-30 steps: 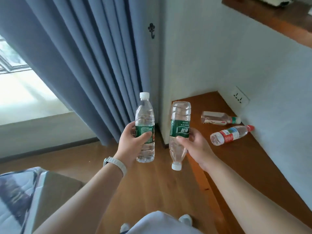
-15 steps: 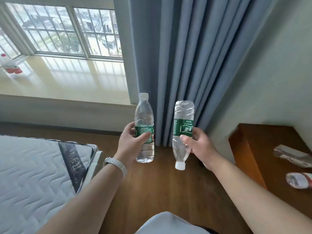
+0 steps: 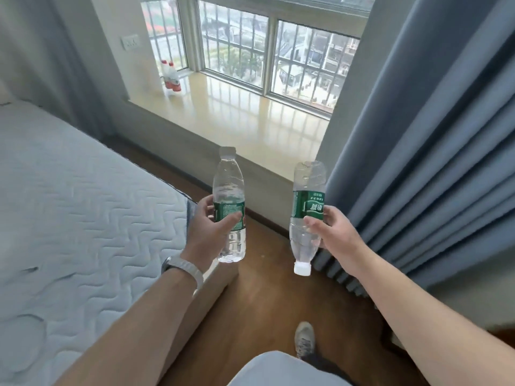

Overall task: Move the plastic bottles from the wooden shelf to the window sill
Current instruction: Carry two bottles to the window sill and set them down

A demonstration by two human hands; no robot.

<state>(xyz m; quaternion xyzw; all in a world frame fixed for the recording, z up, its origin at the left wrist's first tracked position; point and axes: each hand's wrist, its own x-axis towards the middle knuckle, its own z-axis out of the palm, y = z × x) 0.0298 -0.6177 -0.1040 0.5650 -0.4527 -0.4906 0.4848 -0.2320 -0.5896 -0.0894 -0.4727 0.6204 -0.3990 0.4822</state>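
Since the earlier frames, your view has swung left, and the window sill (image 3: pixel 250 121) now lies straight ahead instead of at the upper left. Both bottles sit in the same grips as before.

Your left fingers (image 3: pixel 205 208) and thumb curl round the green label of the upright bottle (image 3: pixel 228 188), clamping it at mid-body with the white cap on top. Your left hand (image 3: pixel 211 232) carries a watch (image 3: pixel 185 270) at the wrist.

Your right fingers (image 3: pixel 329 214) and thumb pinch the green label of the inverted bottle (image 3: pixel 308 188), whose white cap points at the floor (image 3: pixel 264 302). Your right hand (image 3: pixel 335 236) holds it just beside the blue curtain (image 3: pixel 418 162).

Both held bottles are in the air, short of the sill's front edge and apart from each other. Two red-labelled bottles (image 3: pixel 170 78) stand upright at the far left corner of the sill. A quilted mattress (image 3: pixel 69 204) lies to your left. One shoe (image 3: pixel 305 339) shows on the floor below.
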